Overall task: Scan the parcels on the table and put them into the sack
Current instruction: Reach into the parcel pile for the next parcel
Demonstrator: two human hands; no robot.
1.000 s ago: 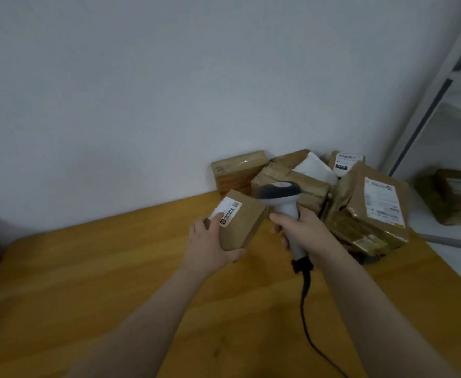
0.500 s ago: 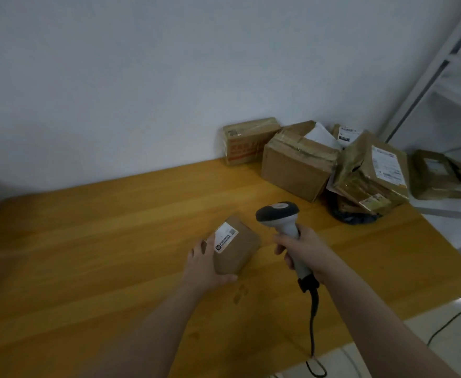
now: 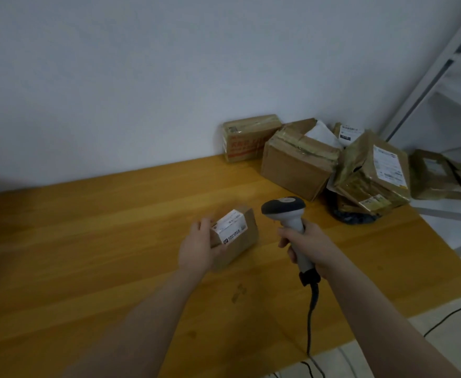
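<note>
My left hand point(image 3: 196, 248) grips a small brown cardboard parcel point(image 3: 244, 236) with a white label on top, held just above the wooden table point(image 3: 87, 255). My right hand point(image 3: 309, 245) holds a grey and white barcode scanner point(image 3: 285, 211) by its handle, its dark head beside the parcel's right end. The scanner's black cable point(image 3: 311, 317) runs down off the table's front edge. The sack is out of view.
Several brown parcels are piled at the table's back right corner against the wall: a flat box point(image 3: 251, 137), a taped carton point(image 3: 297, 165) and a tilted labelled one point(image 3: 373, 173). A white metal shelf point(image 3: 442, 77) with more parcels point(image 3: 439, 175) stands to the right.
My hands and the small parcel have come back from the pile toward me. The parcel has turned in my left hand so the label faces up, and the scanner sits to its right.
</note>
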